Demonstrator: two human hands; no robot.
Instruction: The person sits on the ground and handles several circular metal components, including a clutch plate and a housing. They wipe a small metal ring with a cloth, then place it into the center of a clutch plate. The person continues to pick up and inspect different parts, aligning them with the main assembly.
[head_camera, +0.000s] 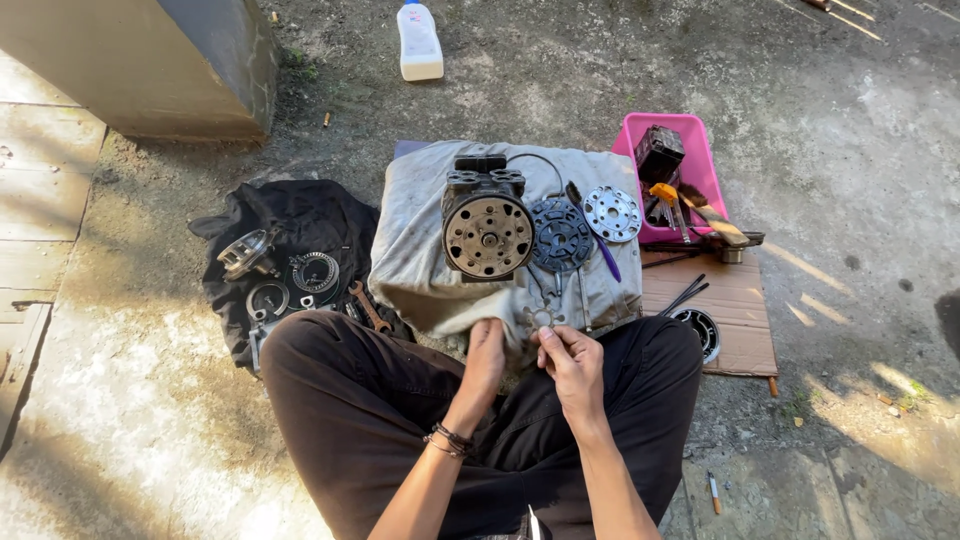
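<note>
Grey, grimy cloth (420, 250) covers the low block in front of our crossed legs, and on its near edge our two hands meet. Our left hand (485, 355) has its fingers curled down onto the cloth edge, pinching the fabric. Our right hand (572, 362) grips a small thin metal ring-shaped gasket (540, 318) between thumb and fingertips, holding it up just beyond them. Directly past the fingers stands the round dark metal compressor body (487, 230), its holed face toward us; to its right lie a dark slotted valve disc (560, 236) and a bright silver disc (612, 213). Farther right sits a pink plastic tray of tools (700, 150). Left of our left fingers, a black cloth (310, 215) carries more round parts and a rusty wrench (368, 306). We judge the small ring is being looked over; next calls for a steady, light grip so it keeps its shape.
</note>
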